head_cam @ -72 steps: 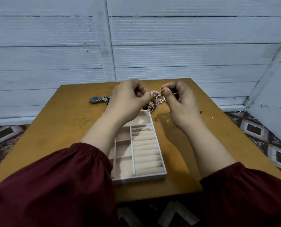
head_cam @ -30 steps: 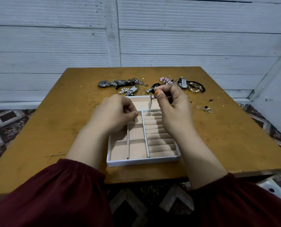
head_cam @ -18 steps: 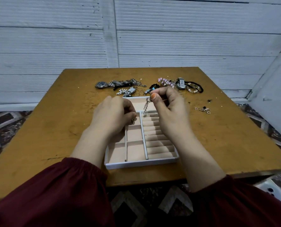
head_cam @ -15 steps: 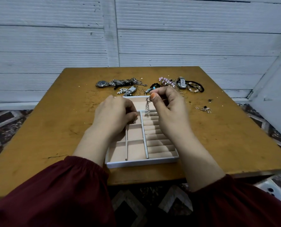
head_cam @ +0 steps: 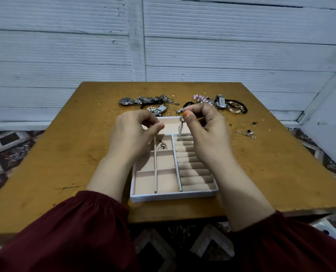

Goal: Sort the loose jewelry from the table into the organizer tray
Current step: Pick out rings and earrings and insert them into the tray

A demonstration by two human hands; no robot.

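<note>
The left hand covers the organizer tray's upper-left compartments; whether its curled fingers pinch anything cannot be told. The right hand hides the dangling piece's top and part of the jewelry heap behind. The small item in the tray is perhaps an earring, too small to tell.

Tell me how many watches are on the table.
3: round-faced watch far left, small rectangular watch beyond the tray, silver watch far right. Others may be hidden.
</note>
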